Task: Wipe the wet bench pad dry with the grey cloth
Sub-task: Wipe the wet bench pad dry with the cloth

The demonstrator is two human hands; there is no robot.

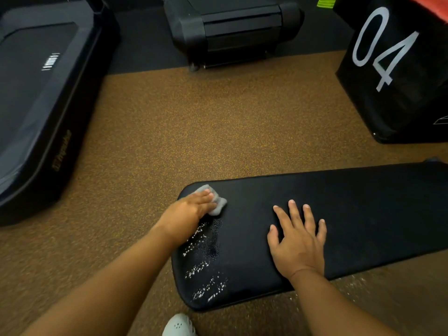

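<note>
The black bench pad (363, 214) lies across the lower right of the head view. Water droplets (206, 267) bead on its near left end. My left hand (189, 212) presses the small grey cloth (218, 204) flat onto the pad's far left corner, with straight fingers on top of it; most of the cloth is hidden under the hand. My right hand (298, 238) rests flat on the middle of the pad, fingers spread, holding nothing.
Speckled brown rubber floor (194, 129) surrounds the bench. A black treadmill (36, 105) stands at the left, another machine (230, 32) at the back, and a black box marked 04 (400, 69) at the right. A white shoe (179, 326) shows at the bottom.
</note>
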